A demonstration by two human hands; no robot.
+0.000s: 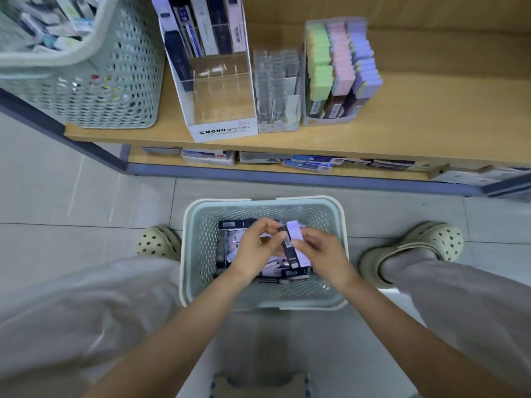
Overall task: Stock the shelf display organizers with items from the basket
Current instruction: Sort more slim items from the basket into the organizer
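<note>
A pale green basket (195,254) stands on the floor between my feet, holding several dark and lilac packs (227,248). Both hands are down inside it. My right hand (324,254) grips a lilac-topped pack (294,234) held upright. My left hand (255,248) has its fingers curled against the same pack's left side. On the shelf above stand a white MONO display organizer (224,110) partly filled at the back, a clear acrylic organizer (275,87), and a tray of green, pink and lilac packs (342,67).
A second perforated basket (115,81) full of stationery sits at the shelf's left end. The wooden shelf edge (344,145) runs across above the floor basket. A lower shelf holds flat boxes (310,162). My feet in clogs flank the basket. A stool (258,383) lies under me.
</note>
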